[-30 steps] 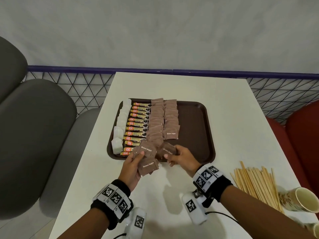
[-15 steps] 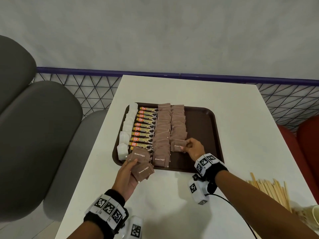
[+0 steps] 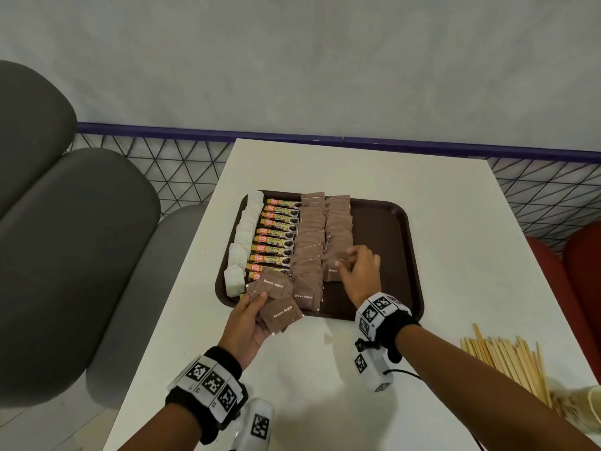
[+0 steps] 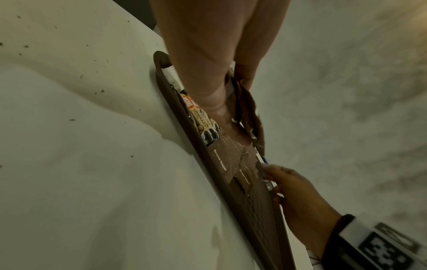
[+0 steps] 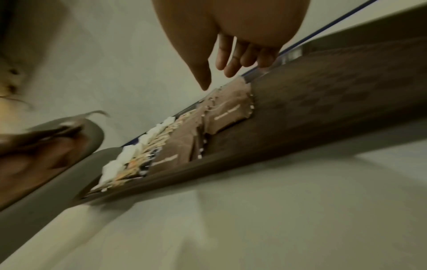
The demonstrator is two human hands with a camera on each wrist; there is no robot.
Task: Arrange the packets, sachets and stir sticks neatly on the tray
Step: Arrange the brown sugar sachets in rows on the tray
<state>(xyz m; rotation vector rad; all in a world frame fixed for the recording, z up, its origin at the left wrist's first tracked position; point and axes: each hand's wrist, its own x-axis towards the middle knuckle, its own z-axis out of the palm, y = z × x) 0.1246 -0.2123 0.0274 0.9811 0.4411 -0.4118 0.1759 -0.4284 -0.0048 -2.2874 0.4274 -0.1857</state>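
1. Four rows lie on the brown tray [image 3: 390, 242]: white sachets [image 3: 242, 242] at the left edge, yellow coffee sticks [image 3: 276, 237] beside them, then two rows of brown sugar packets [image 3: 310, 242].
2. Tray position: on the white table [image 3: 455, 206], near its left side.
3. Left hand [image 3: 245, 320]: fingers and thumb curled round a small fan of sugar packets [image 3: 281, 309], held over the tray's near-left corner. The left wrist view shows the thumb pressing the fan against the fingers.
4. Right hand [image 3: 359, 275]: over the near end of the right sugar row, fingertips at the front packet [image 3: 331, 271]. In the right wrist view the fingers [image 5: 227, 60] hang loosely spread just above that packet, holding nothing; contact cannot be confirmed.
5. Stir sticks [image 3: 507, 359]: loose pile on the table, right of the tray and well apart from it.
6. Paper cup [image 3: 582, 408]: on its side at the near end of the sticks; partly out of frame.
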